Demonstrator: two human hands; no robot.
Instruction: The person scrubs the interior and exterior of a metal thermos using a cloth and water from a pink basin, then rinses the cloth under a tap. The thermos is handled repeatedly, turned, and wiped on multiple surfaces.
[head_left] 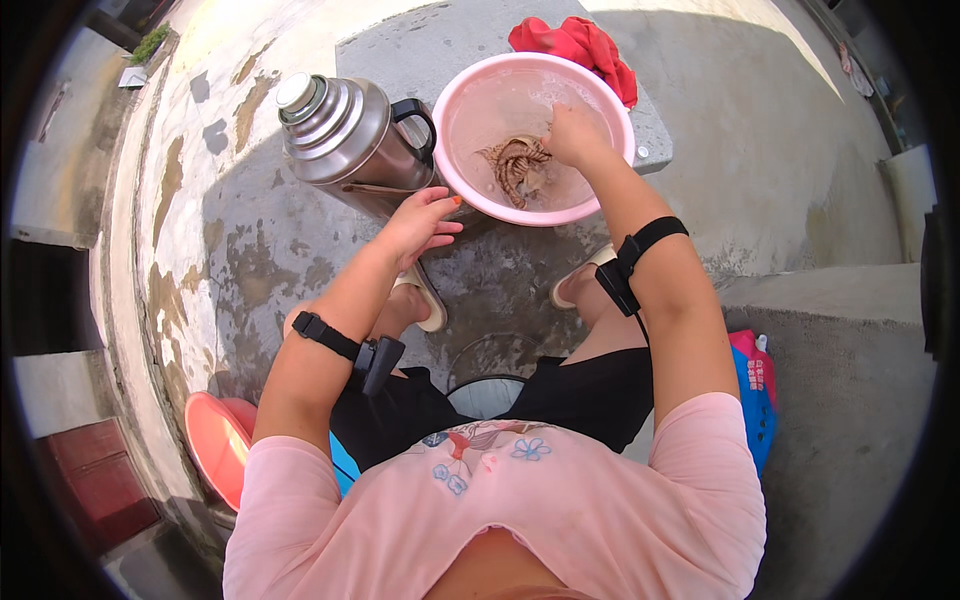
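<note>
A pink basin holds cloudy water, with a crumpled brown-and-tan striped bundle lying in it; whether it is cloth I cannot tell. Inside the basin, my right hand is closed, its fingertips pinched at the upper right edge of the bundle. My left hand is empty and open, fingers apart, just outside the basin's lower left rim. Close beyond that hand stands a silver thermos flask with a pale stopper and a black handle.
A bunched red cloth lies by the basin's far right rim on a grey stone slab. A coral basin stands low at my left. At my right is a blue and pink bag. The concrete ground has wet patches.
</note>
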